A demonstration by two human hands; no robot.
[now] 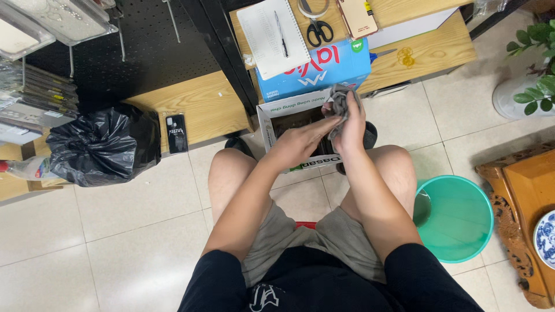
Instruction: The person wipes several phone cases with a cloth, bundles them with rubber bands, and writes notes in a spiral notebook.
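Head view, looking down at a seated person. The right hand (350, 124) is closed around a crumpled grey cloth (340, 99), whose bunched end stands out beyond the fingertips. The left hand (298, 143) lies just to the left of it, fingers extended and nearly flat, the tips touching the lower part of the cloth; whether they pinch it or merely steady it cannot be told. Both hands hover directly over an open white cardboard box (272, 124) standing on the floor between the knees; its interior is dark and its contents are not legible.

Progress, as a judgement: the cloth is out of the box and gathered in the hand, yet it is neither spread nor folded, so the handling appears to be at an early or middle stage. Nothing near the hands reads as a finished piece.

Beyond the hands, a blue carton (324, 72) sits just past the box. To the right of the right forearm a green basin (457, 216) rests on the tiles; well to the left of the left hand lies a black plastic bag (104, 147).
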